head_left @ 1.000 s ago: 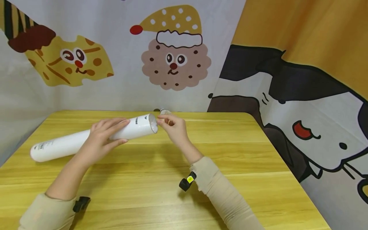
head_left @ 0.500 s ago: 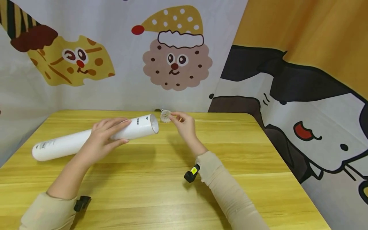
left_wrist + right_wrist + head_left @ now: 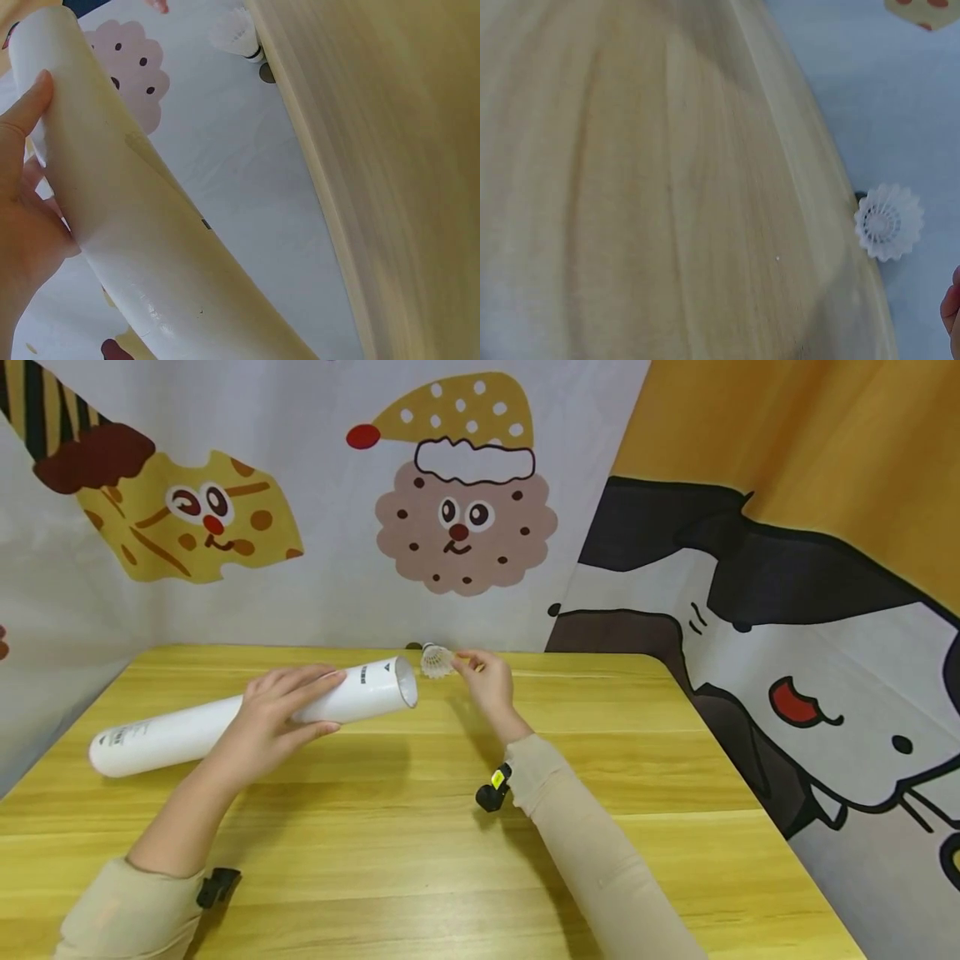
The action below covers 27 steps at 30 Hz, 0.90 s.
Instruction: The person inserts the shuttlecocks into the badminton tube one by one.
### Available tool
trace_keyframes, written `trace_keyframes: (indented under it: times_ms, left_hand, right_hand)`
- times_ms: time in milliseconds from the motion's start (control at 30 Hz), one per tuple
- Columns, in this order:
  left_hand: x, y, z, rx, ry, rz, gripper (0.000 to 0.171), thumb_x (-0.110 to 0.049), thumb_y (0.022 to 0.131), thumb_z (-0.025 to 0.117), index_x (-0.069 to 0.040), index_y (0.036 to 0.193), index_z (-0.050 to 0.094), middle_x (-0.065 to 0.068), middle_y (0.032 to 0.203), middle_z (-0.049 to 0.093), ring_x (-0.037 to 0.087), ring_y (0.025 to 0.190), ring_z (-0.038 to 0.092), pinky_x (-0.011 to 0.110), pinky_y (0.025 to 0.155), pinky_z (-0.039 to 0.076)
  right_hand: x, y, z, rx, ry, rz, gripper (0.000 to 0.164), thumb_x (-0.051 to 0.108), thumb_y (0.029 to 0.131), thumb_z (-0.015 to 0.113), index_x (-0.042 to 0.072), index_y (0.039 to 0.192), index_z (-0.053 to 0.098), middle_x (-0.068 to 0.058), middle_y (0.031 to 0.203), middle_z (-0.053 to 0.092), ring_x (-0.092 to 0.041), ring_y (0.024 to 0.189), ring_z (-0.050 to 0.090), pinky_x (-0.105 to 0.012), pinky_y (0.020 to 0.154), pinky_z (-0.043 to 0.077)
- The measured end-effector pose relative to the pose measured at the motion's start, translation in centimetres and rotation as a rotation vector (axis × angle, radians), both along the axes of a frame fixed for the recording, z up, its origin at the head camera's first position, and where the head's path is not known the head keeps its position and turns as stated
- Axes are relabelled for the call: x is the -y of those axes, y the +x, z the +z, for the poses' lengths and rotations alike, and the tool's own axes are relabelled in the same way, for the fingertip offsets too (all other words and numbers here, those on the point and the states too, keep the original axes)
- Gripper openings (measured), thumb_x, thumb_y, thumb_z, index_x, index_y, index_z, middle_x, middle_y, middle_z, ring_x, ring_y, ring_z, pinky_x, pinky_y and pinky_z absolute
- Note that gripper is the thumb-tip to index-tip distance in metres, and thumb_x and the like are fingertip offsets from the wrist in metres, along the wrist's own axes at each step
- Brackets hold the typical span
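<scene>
My left hand [image 3: 273, 714] grips a long white shuttlecock tube [image 3: 367, 687] from above, fingers over its far side and thumb along the near side. The tube lies slanted, its uncapped mouth raised toward the right. In the left wrist view the hand [image 3: 30, 172] holds the tube [image 3: 127, 195] at the left. At the table's far edge sits a white shuttlecock [image 3: 436, 661], cork toward the curtain, skirt toward me. My right hand [image 3: 487, 685] hovers just right of it, thumb and forefinger extended. Both wrist views show a gap between those fingers and the shuttlecock [image 3: 889, 223].
A wooden table [image 3: 420, 843] fills the lower view. Behind its far edge hangs a white cartoon curtain [image 3: 322, 602], with an orange and black printed part [image 3: 750, 568] on the right. Each sleeve has a black wrist camera [image 3: 491, 795] strapped near the cuff.
My right hand has moved from the tube's mouth toward the right and back, leaving the shuttlecock in plain sight. The left hand and the tube have stayed about where they were.
</scene>
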<state>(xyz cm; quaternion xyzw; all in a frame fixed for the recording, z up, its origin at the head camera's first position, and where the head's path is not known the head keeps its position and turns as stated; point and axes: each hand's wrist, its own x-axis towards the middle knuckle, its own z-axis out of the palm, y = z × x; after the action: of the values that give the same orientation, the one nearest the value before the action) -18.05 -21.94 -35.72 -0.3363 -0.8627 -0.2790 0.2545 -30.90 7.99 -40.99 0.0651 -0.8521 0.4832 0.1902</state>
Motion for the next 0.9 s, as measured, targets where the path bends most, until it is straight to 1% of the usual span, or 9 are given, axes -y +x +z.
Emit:
trace_keyframes:
  times_ms: [133, 200, 400, 500, 700, 900]
  left_hand:
    - [-0.1, 0.0, 0.0, 0.002, -0.001, 0.002, 0.077, -0.007, 0.069, 0.084, -0.019, 0.139, 0.053, 0.012, 0.135, 0.052, 0.037, 0.118, 0.044, 0.057, 0.092, 0.025]
    - [-0.1, 0.0, 0.0, 0.003, -0.002, 0.003, 0.077, -0.007, 0.069, 0.084, -0.02, 0.139, 0.054, 0.012, 0.135, 0.052, 0.037, 0.119, 0.044, 0.058, 0.092, 0.025]
    - [-0.2, 0.1, 0.0, 0.007, 0.003, 0.002, 0.076, -0.007, 0.069, 0.084, -0.02, 0.138, 0.054, 0.012, 0.135, 0.052, 0.037, 0.119, 0.044, 0.058, 0.092, 0.025]
    - [-0.2, 0.0, 0.0, 0.009, 0.009, -0.003, 0.077, -0.007, 0.068, 0.084, -0.019, 0.138, 0.054, 0.011, 0.135, 0.052, 0.037, 0.119, 0.043, 0.057, 0.093, 0.024]
    - [-0.4, 0.1, 0.1, 0.019, 0.011, -0.014, 0.076, -0.007, 0.069, 0.084, -0.019, 0.138, 0.054, 0.011, 0.135, 0.052, 0.036, 0.119, 0.043, 0.057, 0.093, 0.023]
    - [-0.4, 0.2, 0.1, 0.02, 0.006, -0.009, 0.077, -0.007, 0.069, 0.084, -0.02, 0.138, 0.054, 0.01, 0.135, 0.053, 0.035, 0.119, 0.044, 0.057, 0.093, 0.024]
  right_hand:
    - [-0.2, -0.7, -0.5, 0.05, 0.018, -0.044, 0.019, 0.022, 0.087, 0.074, 0.011, 0.101, 0.076, 0.002, 0.074, 0.058, -0.009, 0.052, 0.04, -0.024, 0.047, 0.031]
    - [-0.3, -1.0, -0.8, 0.068, 0.018, -0.066, 0.019, 0.024, 0.086, 0.074, 0.011, 0.101, 0.076, 0.002, 0.075, 0.058, -0.009, 0.054, 0.042, -0.024, 0.049, 0.032]
    - [-0.1, -1.4, -1.3, 0.085, -0.021, -0.102, 0.018, 0.021, 0.084, 0.077, 0.009, 0.098, 0.077, 0.002, 0.075, 0.058, -0.009, 0.062, 0.048, -0.023, 0.054, 0.036]
    - [0.1, -1.5, -1.2, 0.106, -0.032, -0.105, 0.018, 0.02, 0.084, 0.076, 0.008, 0.098, 0.076, 0.003, 0.073, 0.056, -0.009, 0.062, 0.047, -0.023, 0.055, 0.035]
    - [0.3, -1.6, -1.5, 0.167, -0.045, -0.085, 0.019, 0.017, 0.084, 0.076, 0.007, 0.101, 0.075, 0.004, 0.068, 0.052, -0.008, 0.056, 0.046, -0.022, 0.052, 0.035]
    - [0.5, -1.9, -1.7, 0.186, -0.007, -0.057, 0.025, 0.015, 0.085, 0.074, 0.006, 0.108, 0.073, 0.001, 0.073, 0.054, -0.011, 0.064, 0.047, -0.024, 0.057, 0.036]
